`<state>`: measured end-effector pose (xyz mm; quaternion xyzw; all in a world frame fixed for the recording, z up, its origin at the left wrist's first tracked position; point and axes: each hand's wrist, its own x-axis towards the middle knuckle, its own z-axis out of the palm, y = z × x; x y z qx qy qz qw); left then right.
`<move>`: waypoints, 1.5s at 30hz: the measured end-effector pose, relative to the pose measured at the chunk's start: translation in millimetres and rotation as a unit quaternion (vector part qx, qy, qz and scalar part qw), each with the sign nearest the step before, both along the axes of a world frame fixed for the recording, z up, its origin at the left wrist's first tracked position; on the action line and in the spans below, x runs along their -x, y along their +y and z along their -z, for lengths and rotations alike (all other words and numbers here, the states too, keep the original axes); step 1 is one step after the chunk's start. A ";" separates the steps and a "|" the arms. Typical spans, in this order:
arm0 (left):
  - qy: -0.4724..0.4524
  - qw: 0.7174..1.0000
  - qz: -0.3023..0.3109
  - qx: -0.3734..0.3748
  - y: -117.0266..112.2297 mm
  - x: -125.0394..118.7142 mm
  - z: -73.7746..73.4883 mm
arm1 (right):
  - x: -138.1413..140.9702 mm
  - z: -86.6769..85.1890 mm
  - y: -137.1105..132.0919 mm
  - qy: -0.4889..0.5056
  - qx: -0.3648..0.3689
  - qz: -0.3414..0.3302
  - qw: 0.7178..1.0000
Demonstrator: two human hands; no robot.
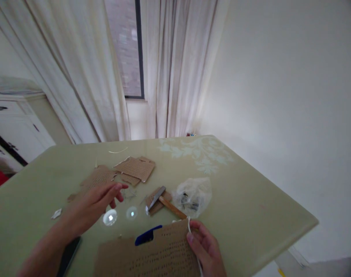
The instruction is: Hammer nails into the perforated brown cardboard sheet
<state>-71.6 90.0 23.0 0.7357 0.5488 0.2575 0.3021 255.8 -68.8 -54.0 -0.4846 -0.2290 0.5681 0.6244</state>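
Flat at the near edge of the table, bottom centre of the head view: large brown perforated cardboard sheet [152,254], rows of small holes across its face. Pinched at the upper right corner by right hand [206,250], fingers curled shut on the card, thumb on top; thin white cord [189,227] rising from that same grip.

Hovering to the left, just above the tabletop and holding nothing: left hand [91,206], palm down, fingers loosely spread, tips near a scatter of thin metal pins [131,194]. Under the left forearm, a dark flat phone [68,256].

Peeping over the sheet's top edge: dark blue flat object [148,235], too hidden to identify. Just beyond: wooden-handled hammer with steel head [164,202], head lying on small brown cardboard scrap [156,207], handle angled toward the right hand. Just right of the hammer: crumpled clear plastic bag [193,198] of small metal parts.

Farther back, two stacks of torn brown perforated cardboard pieces [136,168], partly overlapping. All on pale green glossy table [250,200] with a faint white floral print at the far corner. Behind, cream curtains [77,77] framing a narrow window [129,46]; white cabinet [14,123] at far left.
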 end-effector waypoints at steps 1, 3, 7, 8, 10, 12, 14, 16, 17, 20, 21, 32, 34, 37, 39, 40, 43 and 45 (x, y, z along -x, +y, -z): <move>-0.056 0.998 0.003 0.031 -20.1 4.1 0.7 | 2.8 -0.3 1.0 -0.001 -0.006 -0.011 1.000; -0.123 0.990 -0.015 0.066 -57.7 12.6 11.3 | 8.8 -1.9 2.9 -0.001 -0.015 -0.032 0.999; -0.170 0.974 -0.095 0.112 -109.0 26.9 51.4 | 19.0 -6.1 5.2 -0.039 -0.033 -0.065 0.997; -0.179 0.970 -0.112 0.122 -117.0 28.9 60.1 | 20.5 -7.0 5.6 -0.071 -0.038 -0.066 0.995; -0.202 0.959 -0.137 0.145 -128.9 31.2 71.4 | 22.4 -8.3 6.8 -0.166 -0.051 -0.059 0.983; -0.215 0.950 -0.149 0.171 -135.7 31.9 74.5 | 23.2 -8.3 9.1 -0.258 -0.066 -0.050 0.963; -0.210 0.948 -0.157 0.183 -138.2 31.6 72.5 | 23.5 -6.9 12.4 -0.317 -0.080 -0.056 0.943; -0.193 0.951 -0.154 0.186 -137.8 30.3 69.5 | 23.5 -4.5 15.5 -0.356 -0.091 -0.069 0.927; -0.185 0.953 -0.155 0.184 -137.1 29.1 68.4 | 23.4 -3.3 16.8 -0.374 -0.095 -0.075 0.919; -0.169 0.957 -0.146 0.185 -134.3 24.4 68.4 | 22.4 -0.5 18.5 -0.409 -0.093 -0.073 0.905; -0.168 0.958 -0.143 0.186 -133.4 22.9 69.1 | 22.0 -0.1 18.6 -0.414 -0.090 -0.069 0.903; -0.125 0.977 -0.098 0.143 -112.4 27.4 60.2 | 15.1 -1.3 23.8 -0.367 -0.060 -0.029 0.928; -0.102 0.983 -0.101 0.116 -91.5 27.8 51.0 | 7.1 -4.0 28.7 -0.358 -0.047 -0.041 0.932; -0.065 0.990 -0.080 0.098 -60.0 17.5 33.8 | -5.0 -13.9 36.0 -0.357 -0.038 -0.052 0.932; -0.025 0.996 -0.042 0.080 -50.0 5.5 23.8 | -9.0 -23.2 36.3 -0.364 -0.051 -0.063 0.928; -0.009 0.997 -0.025 0.071 -48.8 -0.1 20.2 | -9.6 -27.7 34.7 -0.372 -0.061 -0.072 0.923; 0.023 0.999 -0.009 0.040 -49.5 -6.5 16.3 | -9.3 -36.2 27.6 -0.420 -0.095 -0.090 0.898; 0.059 0.998 -0.022 0.022 -42.0 -0.7 19.1 | -11.8 -35.3 27.3 -0.459 -0.099 -0.085 0.879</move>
